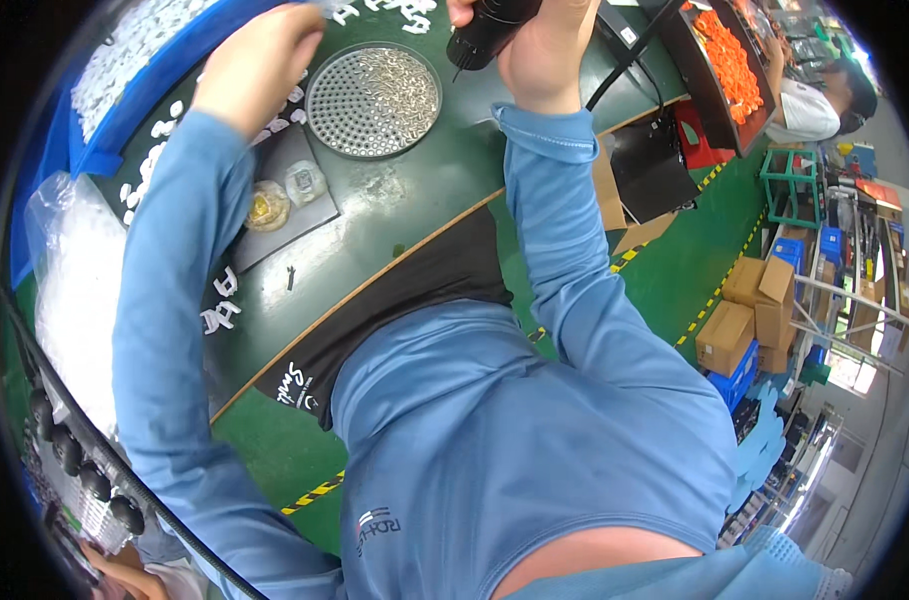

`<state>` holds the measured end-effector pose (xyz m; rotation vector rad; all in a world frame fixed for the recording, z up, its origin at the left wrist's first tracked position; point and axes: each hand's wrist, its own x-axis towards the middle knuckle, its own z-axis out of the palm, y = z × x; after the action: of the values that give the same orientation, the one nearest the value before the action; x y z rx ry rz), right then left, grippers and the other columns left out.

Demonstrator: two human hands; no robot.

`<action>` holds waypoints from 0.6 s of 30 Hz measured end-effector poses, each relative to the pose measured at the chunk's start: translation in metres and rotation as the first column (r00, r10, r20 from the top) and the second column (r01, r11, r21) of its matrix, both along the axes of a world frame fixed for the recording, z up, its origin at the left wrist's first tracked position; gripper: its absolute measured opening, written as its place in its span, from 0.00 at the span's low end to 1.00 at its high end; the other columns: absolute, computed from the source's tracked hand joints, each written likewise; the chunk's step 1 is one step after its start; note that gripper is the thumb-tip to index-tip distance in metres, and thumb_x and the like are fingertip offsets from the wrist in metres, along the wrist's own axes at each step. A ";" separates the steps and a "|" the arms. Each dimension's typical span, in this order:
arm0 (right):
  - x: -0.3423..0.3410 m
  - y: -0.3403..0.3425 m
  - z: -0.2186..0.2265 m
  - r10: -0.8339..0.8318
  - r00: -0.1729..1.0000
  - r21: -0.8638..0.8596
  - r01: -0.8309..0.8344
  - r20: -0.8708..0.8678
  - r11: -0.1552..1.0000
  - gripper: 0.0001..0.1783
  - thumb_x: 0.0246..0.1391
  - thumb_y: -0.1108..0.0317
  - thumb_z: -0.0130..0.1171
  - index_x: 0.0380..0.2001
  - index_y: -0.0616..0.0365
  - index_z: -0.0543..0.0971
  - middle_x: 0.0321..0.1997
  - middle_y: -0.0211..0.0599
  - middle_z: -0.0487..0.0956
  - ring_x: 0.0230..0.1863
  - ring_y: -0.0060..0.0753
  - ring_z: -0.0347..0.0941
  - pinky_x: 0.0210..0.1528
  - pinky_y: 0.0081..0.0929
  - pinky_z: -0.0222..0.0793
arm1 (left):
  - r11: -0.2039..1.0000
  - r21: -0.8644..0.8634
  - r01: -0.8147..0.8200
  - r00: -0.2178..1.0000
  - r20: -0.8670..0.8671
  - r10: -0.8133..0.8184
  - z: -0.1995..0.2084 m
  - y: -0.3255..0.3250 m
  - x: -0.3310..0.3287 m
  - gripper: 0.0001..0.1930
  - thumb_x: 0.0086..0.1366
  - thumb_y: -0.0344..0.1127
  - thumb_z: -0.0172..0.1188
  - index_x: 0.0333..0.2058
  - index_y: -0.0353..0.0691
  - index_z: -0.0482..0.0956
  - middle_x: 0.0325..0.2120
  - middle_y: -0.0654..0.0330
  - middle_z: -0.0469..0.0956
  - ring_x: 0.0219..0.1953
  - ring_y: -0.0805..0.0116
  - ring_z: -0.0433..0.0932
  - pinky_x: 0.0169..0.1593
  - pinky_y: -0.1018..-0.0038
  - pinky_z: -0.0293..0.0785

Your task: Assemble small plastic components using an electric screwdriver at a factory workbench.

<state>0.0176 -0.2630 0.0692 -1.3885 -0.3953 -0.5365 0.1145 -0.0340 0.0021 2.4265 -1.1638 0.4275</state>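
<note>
My right hand (546,62) is wrapped round a black electric screwdriver (489,32) near the top edge, its bit pointing down. My left hand (259,65) is closed at the upper left, fingers curled together; whatever they may hold is hidden. Between the hands lies a round, perforated metal tray (334,108) with many small screws (402,92) heaped on its right side. Small white plastic parts (274,125) lie beside my left wrist. Under my left forearm is a dark grey plate (294,225) carrying a yellowish round lump (267,207) and a whitish translucent one (305,184).
Left of the green table (374,225) stands a blue bin (104,140) of pale pieces, beside a clear plastic bag (74,300). More white parts (219,302) line the table. At right are a dark tray of orange parts (726,65), an open carton (634,235) and a co-worker (814,105).
</note>
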 end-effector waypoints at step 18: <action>0.014 -0.011 -0.018 0.034 0.999 0.013 -0.033 -0.002 0.999 0.42 0.61 0.36 0.56 0.55 0.70 0.71 0.27 0.36 0.77 0.26 0.25 0.74 0.29 0.23 0.71 | 0.914 0.314 0.258 0.909 0.242 -0.340 0.028 -0.046 0.021 0.10 0.53 0.27 0.64 0.36 0.38 0.77 0.36 0.52 0.78 0.42 0.51 0.78 0.45 0.61 0.76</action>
<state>0.0320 -0.2737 0.0514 -1.3677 -0.4116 -0.5089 0.1356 -0.0800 0.0304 2.4007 -1.8081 0.5718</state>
